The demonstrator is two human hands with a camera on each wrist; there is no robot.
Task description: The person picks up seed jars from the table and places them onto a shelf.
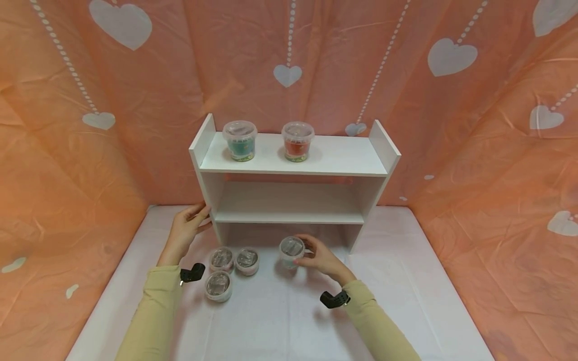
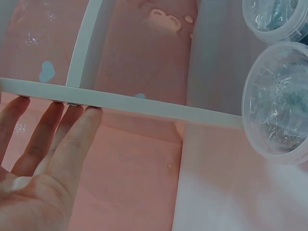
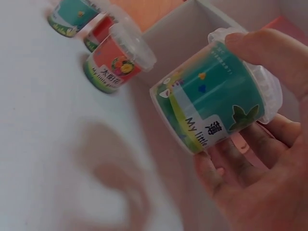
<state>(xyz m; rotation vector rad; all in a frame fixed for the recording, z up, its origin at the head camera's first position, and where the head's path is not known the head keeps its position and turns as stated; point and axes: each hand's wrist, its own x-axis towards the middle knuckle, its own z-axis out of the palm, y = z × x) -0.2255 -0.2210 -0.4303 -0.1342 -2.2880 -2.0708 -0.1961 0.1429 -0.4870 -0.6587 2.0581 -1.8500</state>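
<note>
In my right hand (image 1: pixel 326 258) is a lidded plastic cup (image 3: pixel 211 96) with a teal "My little" label and a leaf picture. Thumb near its lid and fingers beneath, the hand grips it tilted above the table, in front of the white shelf (image 1: pixel 289 220). My left hand (image 1: pixel 182 233) touches the shelf's left side panel (image 2: pixel 139 107), its fingertips along the edge. Three more lidded cups stand near that hand: one at the back (image 1: pixel 221 259), one to its right (image 1: pixel 247 261) and one in front (image 1: pixel 219 286).
On the top board stand a green-labelled cup (image 1: pixel 241 142) and a red-labelled cup (image 1: pixel 297 142). A white cloth (image 1: pixel 393 301) covers the table. Orange curtains with white hearts (image 1: pixel 253 55) hang behind and at both sides.
</note>
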